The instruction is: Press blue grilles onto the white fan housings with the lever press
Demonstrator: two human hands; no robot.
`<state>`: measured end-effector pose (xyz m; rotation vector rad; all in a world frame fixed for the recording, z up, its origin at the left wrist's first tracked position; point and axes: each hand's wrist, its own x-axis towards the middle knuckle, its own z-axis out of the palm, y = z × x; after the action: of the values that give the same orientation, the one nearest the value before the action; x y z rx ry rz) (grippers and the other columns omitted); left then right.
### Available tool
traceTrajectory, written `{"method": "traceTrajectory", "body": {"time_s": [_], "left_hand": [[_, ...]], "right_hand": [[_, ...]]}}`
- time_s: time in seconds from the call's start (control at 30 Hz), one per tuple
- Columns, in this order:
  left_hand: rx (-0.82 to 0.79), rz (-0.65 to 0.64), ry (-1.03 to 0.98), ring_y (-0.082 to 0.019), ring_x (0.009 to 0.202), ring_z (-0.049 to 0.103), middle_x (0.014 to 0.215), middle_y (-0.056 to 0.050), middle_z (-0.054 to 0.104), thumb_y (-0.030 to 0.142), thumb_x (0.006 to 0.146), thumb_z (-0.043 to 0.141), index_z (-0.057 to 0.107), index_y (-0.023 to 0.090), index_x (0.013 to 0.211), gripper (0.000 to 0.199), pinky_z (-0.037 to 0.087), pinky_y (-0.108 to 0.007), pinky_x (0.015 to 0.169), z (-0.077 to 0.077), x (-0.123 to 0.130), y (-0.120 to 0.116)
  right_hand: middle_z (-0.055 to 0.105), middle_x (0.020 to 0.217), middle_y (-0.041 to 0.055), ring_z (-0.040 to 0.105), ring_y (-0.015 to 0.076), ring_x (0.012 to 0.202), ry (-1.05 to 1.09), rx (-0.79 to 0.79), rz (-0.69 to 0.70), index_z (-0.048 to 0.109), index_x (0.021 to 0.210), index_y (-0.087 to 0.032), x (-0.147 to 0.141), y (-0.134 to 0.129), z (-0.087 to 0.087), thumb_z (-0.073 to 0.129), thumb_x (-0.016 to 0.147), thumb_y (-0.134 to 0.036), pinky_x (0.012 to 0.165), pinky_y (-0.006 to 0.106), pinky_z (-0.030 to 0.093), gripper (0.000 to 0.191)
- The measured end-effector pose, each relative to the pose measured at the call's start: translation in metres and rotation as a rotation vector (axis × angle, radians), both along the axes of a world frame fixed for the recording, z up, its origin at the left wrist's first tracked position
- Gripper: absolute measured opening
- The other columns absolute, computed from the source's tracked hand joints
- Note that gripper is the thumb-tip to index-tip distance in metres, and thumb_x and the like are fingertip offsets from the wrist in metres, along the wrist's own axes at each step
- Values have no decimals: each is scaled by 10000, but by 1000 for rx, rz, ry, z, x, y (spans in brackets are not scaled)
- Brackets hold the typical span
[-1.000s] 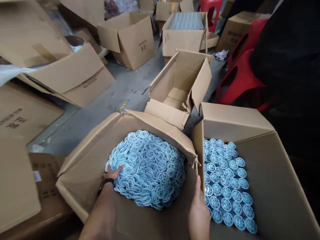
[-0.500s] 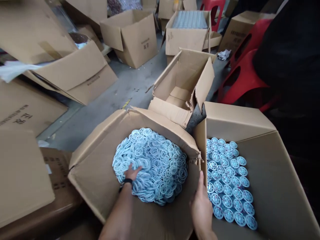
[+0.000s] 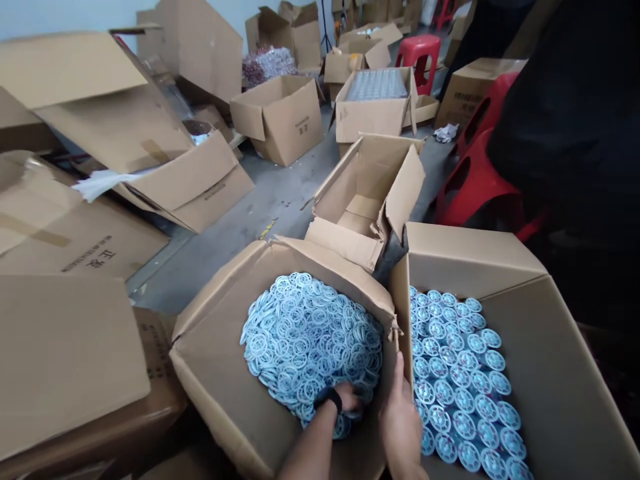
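Rings [image 3: 295,327], pale blue, many: lying heaped in the near box [image 3: 220,373], spreading from under the left hand toward the far wall.

Left hand [image 3: 347,398], wearing a black band [image 3: 327,398]: reaching into the near, right-hand edge of the heap. Rings are lying about the fingers, most of them beyond the hand and to its left, a few just on its near side. The hand is blurring and the fingertips are hiding; whether it is closing on any rings cannot be told.

Right hand [image 3: 400,423]: lying along the near box's right wall, forefinger pointing away, the heap lying to its left and apart from it. Whether the fingers are gripping the wall cannot be told.

Discs [image 3: 465,380], blue, spoked: standing in close rows in the side box [image 3: 545,373], to the right of the right hand.

Open box [image 3: 345,243]: sitting on the grey floor [image 3: 225,227] beyond the near box.

Stools [image 3: 480,177], red: standing at right.
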<state>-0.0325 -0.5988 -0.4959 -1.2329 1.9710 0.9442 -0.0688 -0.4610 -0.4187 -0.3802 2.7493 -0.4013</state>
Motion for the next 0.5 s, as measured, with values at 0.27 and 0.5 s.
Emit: {"method": "traceTrajectory", "body": {"time_s": [0.27,0.5], "left_hand": [[-453,-46,60,-274,1236,531,1378,-99,531,395,932,578,540,192,1288,412,444,-534,1032,12,-53,-182],[-558,-72,30,-336,1353,399,1514,-113,381,490,894,597,430,225,1407,601,328,-602,1101,-34,-65,-260]], "right_hand": [[453,1442,134,693,283,996,-58,-7,-7,-313,1483,-302,0,9,-12,319,877,-78,639,313,566,904],[434,1470,110,709,265,822,15,22,-94,-190,1534,-315,6,-1,-8,365,763,-50,526,326,519,986]]}}
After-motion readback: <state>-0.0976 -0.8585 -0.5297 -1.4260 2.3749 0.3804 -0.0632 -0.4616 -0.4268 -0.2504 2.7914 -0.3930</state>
